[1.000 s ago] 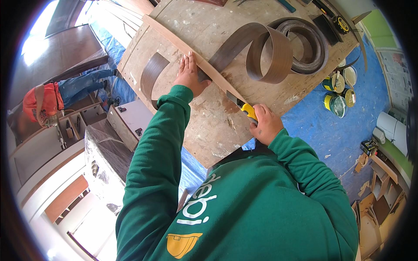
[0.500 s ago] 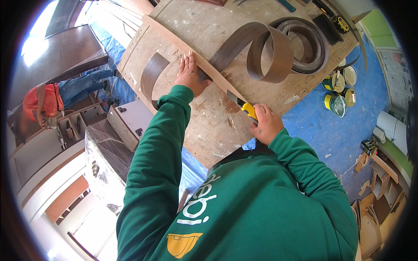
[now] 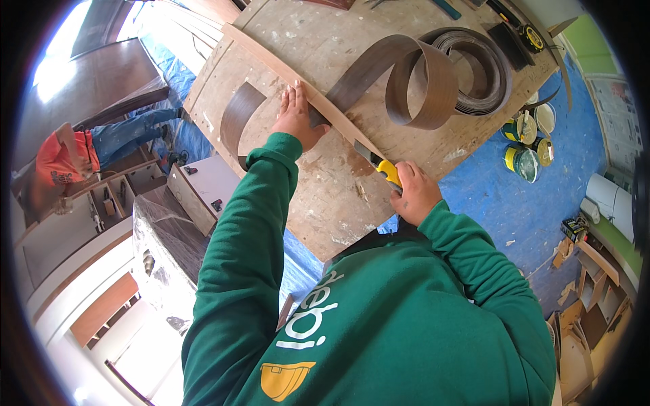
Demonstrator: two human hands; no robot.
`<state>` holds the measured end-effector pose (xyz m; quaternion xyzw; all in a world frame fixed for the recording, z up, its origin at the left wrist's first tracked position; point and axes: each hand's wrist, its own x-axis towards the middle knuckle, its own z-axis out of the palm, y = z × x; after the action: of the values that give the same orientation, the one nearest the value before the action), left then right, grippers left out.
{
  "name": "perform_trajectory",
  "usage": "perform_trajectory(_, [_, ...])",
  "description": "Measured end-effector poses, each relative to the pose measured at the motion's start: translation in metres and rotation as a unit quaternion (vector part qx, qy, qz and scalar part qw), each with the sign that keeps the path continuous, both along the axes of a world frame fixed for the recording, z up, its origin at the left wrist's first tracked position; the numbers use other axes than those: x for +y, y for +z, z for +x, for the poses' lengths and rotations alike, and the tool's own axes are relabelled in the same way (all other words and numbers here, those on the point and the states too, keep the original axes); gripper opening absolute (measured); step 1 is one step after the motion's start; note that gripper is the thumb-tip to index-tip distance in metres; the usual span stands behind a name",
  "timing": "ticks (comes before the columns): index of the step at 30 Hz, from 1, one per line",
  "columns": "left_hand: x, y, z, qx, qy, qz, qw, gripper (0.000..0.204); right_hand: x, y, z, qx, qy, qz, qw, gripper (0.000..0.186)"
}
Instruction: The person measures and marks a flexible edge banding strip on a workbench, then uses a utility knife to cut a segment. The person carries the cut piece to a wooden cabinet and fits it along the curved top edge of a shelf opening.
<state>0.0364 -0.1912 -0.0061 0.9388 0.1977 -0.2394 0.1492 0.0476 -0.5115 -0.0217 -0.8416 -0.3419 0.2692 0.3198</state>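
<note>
My left hand [image 3: 298,120] lies flat with fingers stretched out, pressing on a long thin wooden strip [image 3: 271,61] and on the brown edge-banding [image 3: 362,73] that passes beneath it. The free end of the banding [image 3: 238,116] curls up left of this hand. My right hand [image 3: 416,191] is wrapped round the yellow handle of a knife [image 3: 388,171] with a flat, dark blade. That blade lies against the near end of the wooden strip. Beyond the strip, the banding loops up into a thick coil [image 3: 504,71].
All this lies on a stained wooden worktable [image 3: 325,220]. A tape measure [image 3: 531,38] sits at its far right corner. Several paint tubs [image 3: 525,164] stand on blue floor sheeting [image 3: 474,216]. Another person [image 3: 64,155] works at the left beside cabinets [image 3: 145,177].
My hands and the knife hold almost the same place. The view has shifted very slightly. At the left, the other person's arms and upper body have moved.
</note>
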Motion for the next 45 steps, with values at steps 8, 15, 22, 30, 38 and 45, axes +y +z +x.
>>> perform_trajectory(8, [-0.0007,-0.0016,0.0001,0.004,0.011,0.004,1.000,0.117,0.0006,-0.0008,-0.0004,-0.002,0.003,-0.009,1.000,0.045])
perform_trajectory(15, [-0.0007,-0.0018,0.0000,0.002,0.007,0.007,1.000,0.118,0.0009,0.0012,-0.0013,-0.002,0.001,-0.017,1.000,0.045])
perform_trajectory(22, [-0.0001,-0.0029,-0.0008,-0.009,0.003,0.005,1.000,0.117,0.0014,0.0020,-0.0013,-0.001,0.002,-0.026,1.000,0.046])
perform_trajectory(30, [0.0009,-0.0057,-0.0014,-0.016,0.000,0.006,1.000,0.117,0.0007,-0.0008,-0.0017,-0.009,0.001,-0.017,1.000,0.047])
perform_trajectory(38, [0.0028,-0.0077,-0.0028,-0.031,-0.007,0.002,0.999,0.117,0.0018,0.0005,-0.0020,-0.011,0.000,-0.024,1.000,0.046])
perform_trajectory(45, [0.0019,-0.0032,-0.0009,-0.019,-0.010,0.002,1.000,0.117,0.0038,0.0031,-0.0040,-0.023,0.003,-0.033,0.999,0.047])
